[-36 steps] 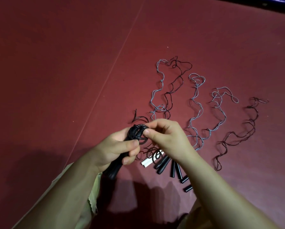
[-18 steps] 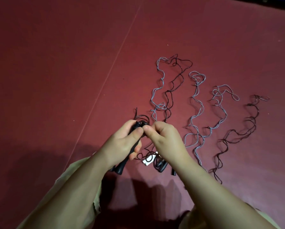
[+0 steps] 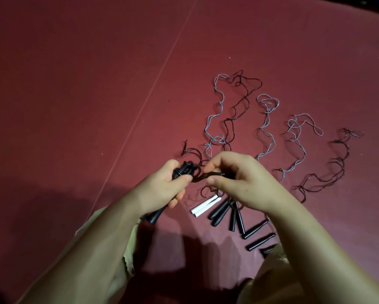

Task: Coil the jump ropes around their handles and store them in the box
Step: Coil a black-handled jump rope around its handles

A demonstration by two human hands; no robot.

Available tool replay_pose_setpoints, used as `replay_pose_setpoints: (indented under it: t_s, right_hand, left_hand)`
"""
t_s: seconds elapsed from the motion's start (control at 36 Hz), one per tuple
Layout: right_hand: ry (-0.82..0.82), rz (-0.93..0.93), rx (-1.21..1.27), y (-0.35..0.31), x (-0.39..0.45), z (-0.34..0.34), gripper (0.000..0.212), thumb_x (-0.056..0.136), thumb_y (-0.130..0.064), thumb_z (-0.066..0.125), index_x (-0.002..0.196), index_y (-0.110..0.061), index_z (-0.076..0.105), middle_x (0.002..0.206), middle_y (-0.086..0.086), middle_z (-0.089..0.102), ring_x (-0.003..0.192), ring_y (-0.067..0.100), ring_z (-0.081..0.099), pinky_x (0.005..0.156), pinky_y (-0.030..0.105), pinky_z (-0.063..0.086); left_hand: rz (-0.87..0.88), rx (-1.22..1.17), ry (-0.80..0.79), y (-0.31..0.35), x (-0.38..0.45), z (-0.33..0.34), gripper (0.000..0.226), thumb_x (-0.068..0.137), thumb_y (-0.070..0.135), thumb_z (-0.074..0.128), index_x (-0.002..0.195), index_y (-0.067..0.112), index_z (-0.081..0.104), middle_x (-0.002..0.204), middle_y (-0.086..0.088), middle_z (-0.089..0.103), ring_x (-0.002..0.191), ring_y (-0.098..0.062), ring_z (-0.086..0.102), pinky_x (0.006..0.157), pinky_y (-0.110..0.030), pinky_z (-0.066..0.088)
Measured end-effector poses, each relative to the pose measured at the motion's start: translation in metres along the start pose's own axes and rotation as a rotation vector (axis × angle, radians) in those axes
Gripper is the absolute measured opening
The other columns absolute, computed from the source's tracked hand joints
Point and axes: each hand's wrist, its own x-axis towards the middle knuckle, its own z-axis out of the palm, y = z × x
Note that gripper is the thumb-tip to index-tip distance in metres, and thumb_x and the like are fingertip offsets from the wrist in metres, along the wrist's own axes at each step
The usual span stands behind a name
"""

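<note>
**Inspector A:** Item under work?

**Inspector B:** A pair of black handles (image 3: 162, 202) with black cord (image 3: 187, 168) coiled round their upper end. They sit tilted above the red mat (image 3: 74, 84), low and left of centre in the head view.

**A:** Who has it?

**B:** The left hand (image 3: 162, 189) grips the handles, fingers wrapped round them, thumb lying across the front just below the coil. The butt ends stick out below the palm.

**A:** And the right hand (image 3: 243, 183)?

**B:** Fingers curled, pinching a short run of the same cord (image 3: 204, 174) between thumb and forefinger, just right of the coil. That run stretches between the two hands.

**A:** The rest of the ropes?

**B:** Lying loose on the mat beyond the hands: grey cords (image 3: 269, 132) and dark cords (image 3: 329, 172) in wavy lines, side by side, the leftmost two crossing near the top. Their handles lie fanned out below the right hand: a white pair (image 3: 202, 209), then black handles (image 3: 219, 212) (image 3: 258, 241), the furthest right partly hidden by the right forearm.

**A:** Anything else?

**B:** A pale seam line (image 3: 151, 95) runs diagonally across the mat. Olive sleeves (image 3: 127, 255) show at the bottom.
</note>
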Motion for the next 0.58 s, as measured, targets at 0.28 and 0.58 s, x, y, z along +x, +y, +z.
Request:
replay_pose_setpoints:
  t_s: [0.28,0.58]
  right_hand:
    - [-0.042,0.024,0.07,0.004,0.006,0.002,0.01,0.072,-0.024,0.072,0.068,-0.026,0.062,0.063,-0.004,0.064,0.059,0.012,0.058,0.056,0.033,0.049]
    - [-0.017,0.309,0.488,0.024,0.014,0.006,0.02,0.07,-0.024,0.071,0.058,-0.021,0.056,0.056,0.0,0.052,0.052,0.015,0.042,0.051,0.027,0.029]
  left_hand:
    - [0.007,0.184,-0.306,0.002,-0.008,0.031,0.011,0.089,0.031,0.052,0.083,0.024,0.048,0.057,0.009,0.054,0.048,-0.012,0.048,0.057,-0.031,0.043]
    - [0.068,-0.162,-0.292,0.008,-0.014,0.045,0.028,0.079,0.039,0.054,0.095,0.019,0.042,0.06,0.006,0.055,0.043,-0.011,0.046,0.048,-0.023,0.039]
